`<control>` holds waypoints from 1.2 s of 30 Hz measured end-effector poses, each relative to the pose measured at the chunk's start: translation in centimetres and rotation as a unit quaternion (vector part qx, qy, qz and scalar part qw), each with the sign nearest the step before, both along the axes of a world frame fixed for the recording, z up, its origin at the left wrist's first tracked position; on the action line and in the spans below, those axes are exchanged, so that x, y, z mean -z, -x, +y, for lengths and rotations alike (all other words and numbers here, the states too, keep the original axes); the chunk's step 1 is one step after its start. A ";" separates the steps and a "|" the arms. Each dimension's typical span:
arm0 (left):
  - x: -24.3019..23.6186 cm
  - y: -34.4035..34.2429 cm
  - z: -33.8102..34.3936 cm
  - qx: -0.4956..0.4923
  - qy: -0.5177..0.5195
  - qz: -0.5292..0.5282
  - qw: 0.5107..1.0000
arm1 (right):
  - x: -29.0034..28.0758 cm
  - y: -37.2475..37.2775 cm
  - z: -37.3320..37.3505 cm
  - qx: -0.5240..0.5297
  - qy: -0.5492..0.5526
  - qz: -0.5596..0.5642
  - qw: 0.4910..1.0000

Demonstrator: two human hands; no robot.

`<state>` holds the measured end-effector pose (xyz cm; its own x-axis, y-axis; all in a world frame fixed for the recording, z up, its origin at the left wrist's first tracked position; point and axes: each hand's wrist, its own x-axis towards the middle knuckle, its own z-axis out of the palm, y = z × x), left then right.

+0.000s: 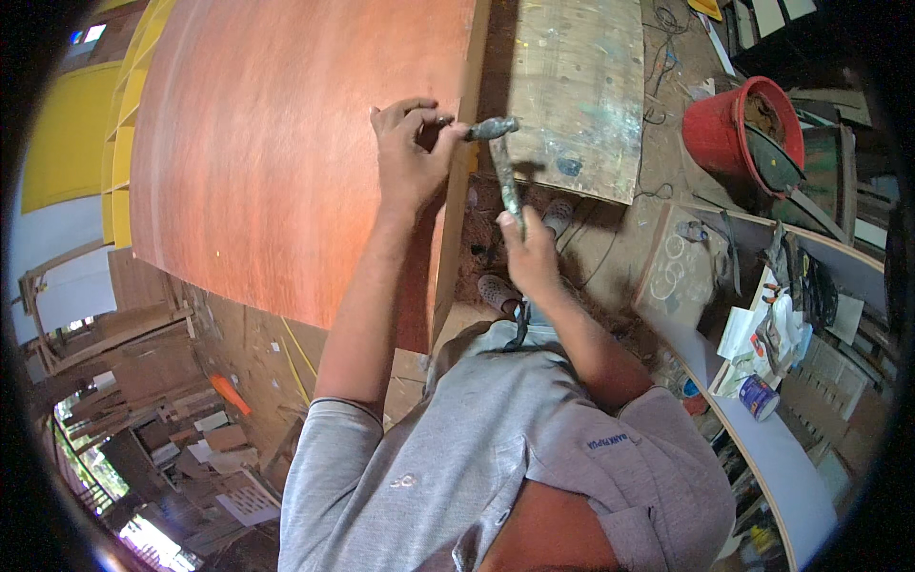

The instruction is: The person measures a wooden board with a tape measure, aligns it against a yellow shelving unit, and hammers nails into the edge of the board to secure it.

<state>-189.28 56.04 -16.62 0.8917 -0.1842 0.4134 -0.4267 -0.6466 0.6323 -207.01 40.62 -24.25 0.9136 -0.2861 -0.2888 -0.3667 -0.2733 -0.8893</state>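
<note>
My right hand [532, 253] is closed round the lower end of a worn, paint-spotted hammer [506, 176]. The hammer's head lies level with my left thumb, over the edge of a large reddish-brown wood panel [286, 143]. My left hand [412, 157] is bent above that edge, its thumb and fingers drawn toward each other. A small dark tip shows between them; what it belongs to is too small to make out. Along the panel's right side runs a pale wooden edge strip [448, 257].
Right of the panel lies a paint-stained board [581, 86]. A red bucket [720, 133] stands farther right, beside cables on the floor. A cluttered shelf unit [710, 357] holds a blue-and-white can [758, 397]. Wood scraps [224, 440] lie at lower left, near an orange object [229, 393].
</note>
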 end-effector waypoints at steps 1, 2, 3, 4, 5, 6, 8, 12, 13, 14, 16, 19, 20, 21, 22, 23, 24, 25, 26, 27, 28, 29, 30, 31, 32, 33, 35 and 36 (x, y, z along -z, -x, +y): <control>-0.3 0.0 -0.1 0.014 -0.025 -0.038 0.999 | -1.3 -0.6 -1.4 -0.016 0.050 0.019 0.998; 0.5 0.0 0.5 0.014 -0.036 0.007 0.999 | -2.6 -1.4 -2.4 -0.005 0.038 -0.021 0.999; 0.4 -0.2 0.5 0.009 -0.035 0.007 0.999 | -4.7 -2.4 -3.3 0.008 0.042 -0.100 0.994; 0.2 -0.3 0.2 0.001 -0.064 0.010 0.998 | -7.3 -3.4 -4.8 -0.026 0.132 -0.064 0.989; 0.1 -0.2 0.0 -0.006 -0.094 0.011 0.995 | -9.5 -4.3 -6.3 -0.063 0.173 -0.085 0.979; 0.2 -0.3 -0.1 -0.007 -0.090 0.011 0.996 | -11.5 -5.3 -7.5 -0.100 0.214 -0.107 0.966; 0.4 -0.3 -0.4 -0.003 -0.093 0.029 0.995 | -15.7 -7.0 -8.8 -0.157 0.274 -0.103 0.943; 0.8 -0.3 -0.3 -0.027 -0.099 0.036 0.994 | -18.8 -9.1 -10.1 -0.287 0.372 -0.098 0.877; 0.8 -0.3 -0.3 -0.032 -0.110 0.032 0.993 | -19.2 -9.2 -9.9 -0.291 0.374 -0.099 0.875; 0.9 -0.2 -0.3 -0.037 -0.121 0.029 0.992 | -19.6 -9.2 -9.7 -0.275 0.359 -0.124 0.883; 0.3 -0.2 -0.6 -0.039 -0.095 0.026 0.994 | -19.7 -9.1 -9.4 -0.260 0.346 -0.147 0.890; 0.0 0.3 -0.9 -0.043 -0.066 0.030 0.996 | -19.5 -9.2 -9.4 -0.225 0.329 -0.202 0.895; 0.0 0.2 -0.9 -0.050 -0.064 0.035 0.996 | -19.6 -9.5 -9.7 -0.278 0.379 -0.109 0.876; 0.1 0.1 -0.9 -0.051 -0.063 0.033 0.996 | -19.8 -9.7 -10.0 -0.327 0.424 -0.015 0.845; 0.2 0.2 -0.9 -0.055 -0.068 0.024 0.996 | -20.0 -9.6 -10.1 -0.329 0.424 -0.016 0.843; 0.4 0.3 -0.8 -0.058 -0.073 0.016 0.996 | -20.6 -9.3 -10.2 -0.315 0.417 -0.012 0.853; 0.6 0.2 -0.6 -0.060 -0.073 0.016 0.995 | -20.8 -9.2 -10.2 -0.301 0.409 -0.008 0.862; 0.4 0.2 -0.6 -0.049 -0.077 0.017 0.996 | -20.8 -9.1 -10.3 -0.301 0.409 -0.006 0.861; 0.3 0.2 -0.6 -0.038 -0.082 0.017 0.996 | -20.7 -8.9 -10.5 -0.266 0.381 -0.073 0.882; 0.4 0.3 -0.6 -0.038 -0.081 0.019 0.996 | -20.6 -8.8 -10.5 -0.229 0.351 -0.140 0.897; 0.4 0.2 -0.7 -0.040 -0.067 0.007 0.997 | -20.7 -8.9 -10.3 -0.227 0.351 -0.138 0.898; 0.5 0.1 -0.7 -0.043 -0.052 -0.005 0.998 | -20.9 -9.3 -9.8 -0.207 0.325 -0.180 0.905; 0.5 0.2 -0.5 -0.042 -0.052 -0.005 0.998 | -20.9 -9.5 -9.5 -0.187 0.298 -0.221 0.910; 0.5 0.1 -0.4 -0.039 -0.052 0.016 0.998 | -21.0 -9.7 -9.5 -0.185 0.299 -0.222 0.910; 0.6 -0.1 -0.2 -0.036 -0.051 0.036 0.997 | -21.1 -9.9 -9.5 -0.195 0.299 -0.217 0.908; 0.6 -0.1 0.0 -0.035 -0.050 0.035 0.998 | -21.2 -10.0 -9.5 -0.206 0.300 -0.212 0.907; 0.6 0.1 0.4 0.006 -0.012 0.021 1.000 | -20.2 -9.8 -10.2 -0.204 0.302 -0.195 0.910; 0.7 0.0 0.4 0.005 -0.010 0.019 1.000 | -19.6 -9.7 -10.6 -0.202 0.304 -0.176 0.914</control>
